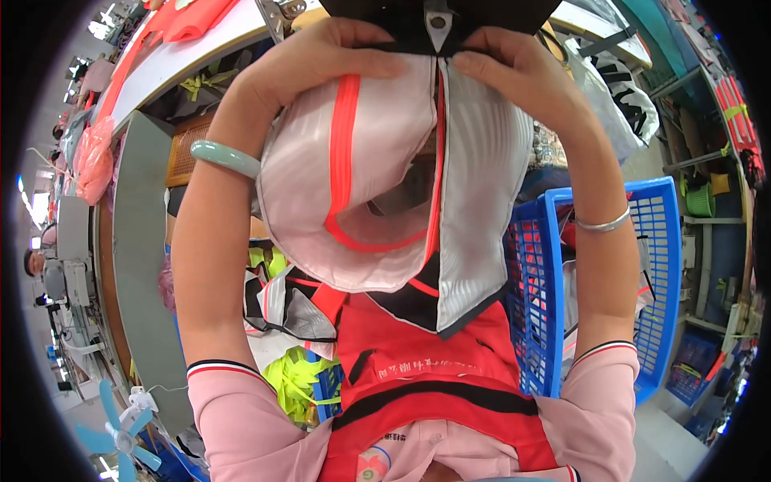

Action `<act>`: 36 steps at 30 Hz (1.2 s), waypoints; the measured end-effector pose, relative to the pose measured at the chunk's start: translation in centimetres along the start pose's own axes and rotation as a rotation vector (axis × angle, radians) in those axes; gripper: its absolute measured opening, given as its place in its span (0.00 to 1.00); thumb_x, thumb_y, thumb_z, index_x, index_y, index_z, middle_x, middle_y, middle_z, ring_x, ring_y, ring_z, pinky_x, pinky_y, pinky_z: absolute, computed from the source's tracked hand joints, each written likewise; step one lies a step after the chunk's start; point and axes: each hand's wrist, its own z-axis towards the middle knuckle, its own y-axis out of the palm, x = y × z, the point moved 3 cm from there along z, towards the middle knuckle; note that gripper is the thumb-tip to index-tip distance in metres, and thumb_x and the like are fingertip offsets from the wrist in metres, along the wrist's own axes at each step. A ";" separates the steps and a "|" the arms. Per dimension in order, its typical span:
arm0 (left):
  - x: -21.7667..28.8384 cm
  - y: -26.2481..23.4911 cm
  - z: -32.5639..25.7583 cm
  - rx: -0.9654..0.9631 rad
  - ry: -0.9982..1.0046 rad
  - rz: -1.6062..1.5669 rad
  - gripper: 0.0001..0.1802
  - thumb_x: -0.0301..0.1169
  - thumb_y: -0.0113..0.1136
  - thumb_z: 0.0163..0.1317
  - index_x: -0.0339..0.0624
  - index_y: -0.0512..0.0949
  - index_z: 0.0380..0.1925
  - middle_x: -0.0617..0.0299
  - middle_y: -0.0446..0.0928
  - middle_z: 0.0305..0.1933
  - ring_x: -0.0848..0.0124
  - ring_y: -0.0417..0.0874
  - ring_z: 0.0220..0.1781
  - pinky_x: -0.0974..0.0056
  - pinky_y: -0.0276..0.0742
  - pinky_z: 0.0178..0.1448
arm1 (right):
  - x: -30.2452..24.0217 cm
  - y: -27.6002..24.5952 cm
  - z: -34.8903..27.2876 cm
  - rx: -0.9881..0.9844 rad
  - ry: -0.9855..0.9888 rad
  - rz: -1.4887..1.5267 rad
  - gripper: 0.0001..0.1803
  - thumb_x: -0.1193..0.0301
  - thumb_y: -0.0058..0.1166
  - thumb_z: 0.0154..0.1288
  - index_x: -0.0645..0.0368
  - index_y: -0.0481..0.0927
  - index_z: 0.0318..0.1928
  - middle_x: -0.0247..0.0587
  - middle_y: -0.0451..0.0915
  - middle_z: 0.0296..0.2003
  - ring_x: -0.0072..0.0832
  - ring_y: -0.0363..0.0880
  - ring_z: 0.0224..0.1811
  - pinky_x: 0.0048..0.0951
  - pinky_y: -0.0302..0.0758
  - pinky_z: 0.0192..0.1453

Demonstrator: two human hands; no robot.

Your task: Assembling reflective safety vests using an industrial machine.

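A pale grey-white fabric piece with coral-red stripes and black edging hangs from both my hands, its lower part curled into a loop. My left hand grips the top edge, thumb over the white cloth. On the other side of a dark vertical slit, my right hand pinches the same edge, thumb on the front. Between the two hands a small pointed metal part sits against a black surface at the top. The fingertips behind the cloth are hidden.
A blue plastic basket holding cloth pieces stands right of my lap. More grey-and-red pieces and neon yellow strips lie left of my red apron. A white table with coral cloth is at upper left; a light blue fan is lower left.
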 end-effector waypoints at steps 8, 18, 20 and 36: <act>0.3 0.2 0.4 0.090 0.012 0.014 0.26 0.32 0.69 0.55 0.30 0.75 0.52 0.58 0.81 0.45 0.75 0.82 0.41 0.70 0.79 0.50 | 0.0 -0.2 0.0 0.049 0.026 -0.005 0.17 0.60 0.56 0.66 0.61 0.80 0.45 0.28 0.79 0.35 0.16 0.72 0.38 0.20 0.69 0.46; -0.2 1.4 -7.3 -0.034 -0.066 0.449 0.22 0.41 0.59 0.62 0.34 0.77 0.48 0.60 0.81 0.40 0.72 0.80 0.42 0.68 0.76 0.47 | -5.6 5.1 -10.6 -0.379 -0.265 -0.009 0.09 0.70 0.59 0.56 0.54 0.80 0.38 0.41 0.80 0.32 0.35 0.81 0.31 0.32 0.78 0.36; -1.9 4.7 -7.6 -0.104 0.062 0.561 0.29 0.48 0.57 0.61 0.31 0.76 0.48 0.52 0.80 0.40 0.68 0.79 0.43 0.65 0.75 0.48 | -10.1 8.4 -13.0 -0.326 -0.431 -0.130 0.13 0.67 0.60 0.55 0.56 0.80 0.41 0.42 0.77 0.35 0.35 0.81 0.31 0.32 0.77 0.34; -1.2 13.2 -13.9 -0.108 0.372 0.493 0.25 0.40 0.62 0.57 0.36 0.74 0.51 0.47 0.76 0.49 0.50 0.76 0.53 0.55 0.72 0.57 | -7.2 5.2 -13.8 -0.152 -0.090 -0.279 0.08 0.67 0.58 0.59 0.57 0.77 0.33 0.43 0.78 0.28 0.43 0.79 0.29 0.39 0.74 0.31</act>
